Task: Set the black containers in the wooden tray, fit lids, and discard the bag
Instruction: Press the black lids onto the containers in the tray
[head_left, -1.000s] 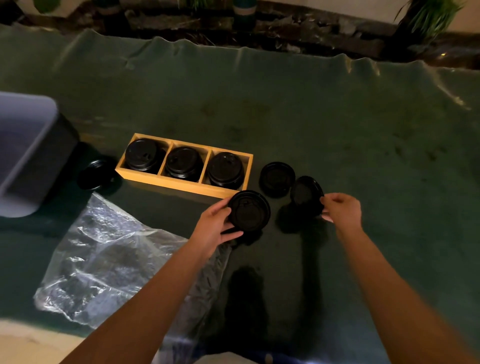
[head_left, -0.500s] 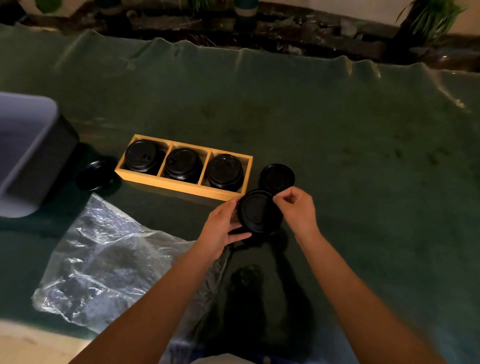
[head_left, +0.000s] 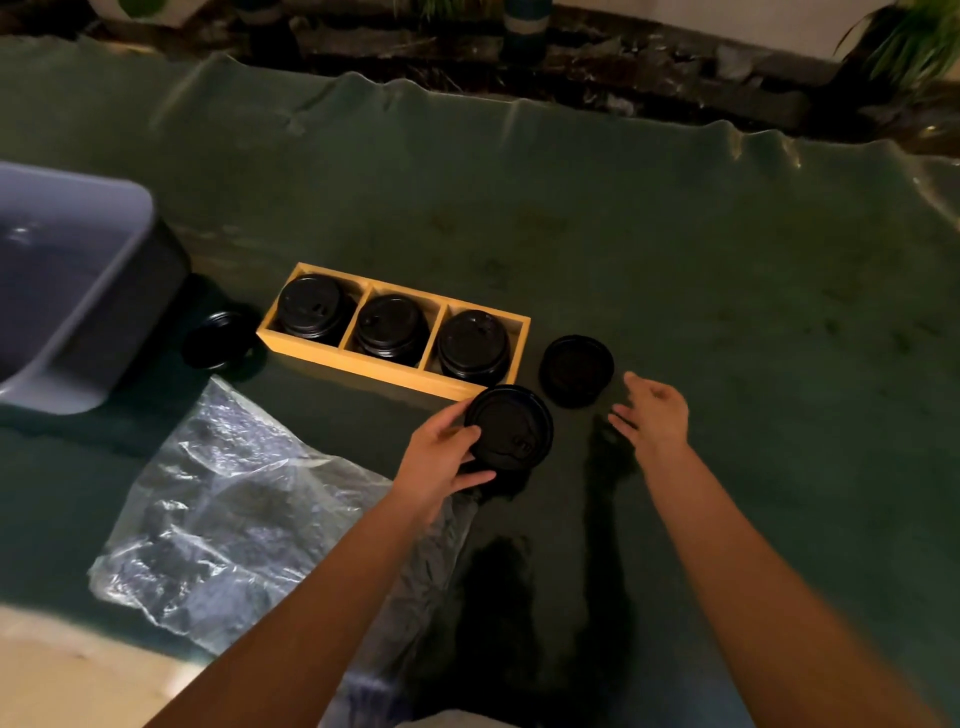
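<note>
Leftmost, the crinkly clear bag (head_left: 249, 514) lies limp at lower left: light, slippery, best pinched at an edge. Above it, the wooden tray (head_left: 363, 366) holds three lidded containers. At centre, the left hand (head_left: 441, 457) grips a lidded cup (head_left: 509, 428); its body is hidden. The right hand (head_left: 655, 410) hovers empty, fingers spread.

Dim, warm, low-contrast throughout. Light from above and behind, throwing long dark arm shadows down the dark green plastic table sheet (head_left: 675, 249) at lower centre. Glare on the crumpled clear plastic bag (head_left: 234, 509), lower left. Black lidded containers nearly detail-free. Wide-angle bending at edges; forearms soft, slightly blurred.
</note>
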